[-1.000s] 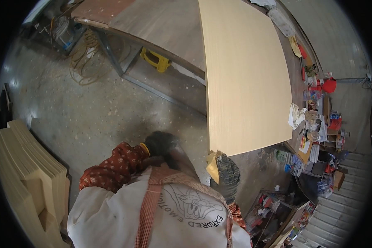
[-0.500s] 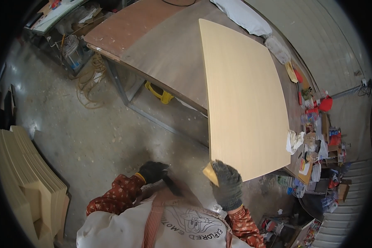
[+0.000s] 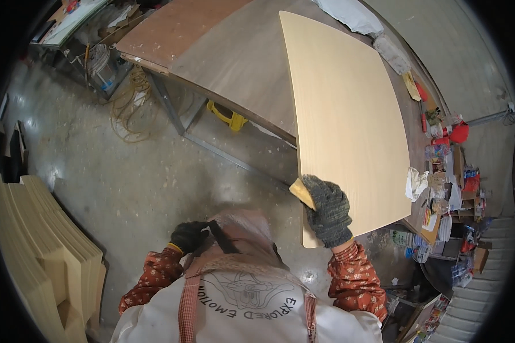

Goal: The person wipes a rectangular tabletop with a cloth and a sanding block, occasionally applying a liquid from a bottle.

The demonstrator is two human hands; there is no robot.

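Note:
A pale wood-grain panel [image 3: 349, 126] with one curved side lies on the worktable, its near end sticking out past the table edge. My right hand [image 3: 328, 212], in a dark grey knit glove, is at the panel's near left edge. It is closed around a small yellowish block [image 3: 301, 194], which rests at that edge; the palm side is hidden. Lower left, in front of my apron [image 3: 243, 226], my left hand [image 3: 189, 236] wears a dark glove too. Its fingers are closed on a flat black strip [image 3: 223, 237] of a kind I cannot make out.
The worktable [image 3: 229, 68] stands on a metal frame, with a yellow object [image 3: 228, 117] beneath it. Stacked panels [image 3: 46, 246] stand at left. A coiled hose [image 3: 133, 108] lies on the floor. A crumpled white cloth [image 3: 416, 184] and clutter line the right side.
My right hand has moved away from my body along the panel's left edge with the block. My left hand has shifted slightly left with the black strip. The whole view has shifted a little.

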